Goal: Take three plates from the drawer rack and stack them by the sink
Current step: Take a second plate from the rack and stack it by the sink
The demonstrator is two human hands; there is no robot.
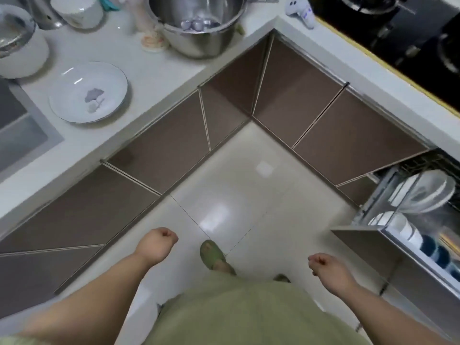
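Fingers of the left hand (pixel 159 246) and the right hand (pixel 327 268) are curled into loose fists and hold nothing. One plate (pixel 88 92) lies on the worktop (pixel 159 70) beside the sink (pixel 22 135); I judge the next plate must come from the open drawer rack (pixel 413 207) at the right. Only bare floor (pixel 249 195) lies between, while the steel pot (pixel 199 23) stands behind the stacking place.

L-shaped pale countertop (pixel 159 70) bearing a white plate (pixel 88 92) with a blue motif beside the sink (pixel 22 135), a steel pot (pixel 199 26), a white appliance (pixel 20 46) and a black hob (pixel 398 38). Glossy tiled floor (pixel 249 175) below.
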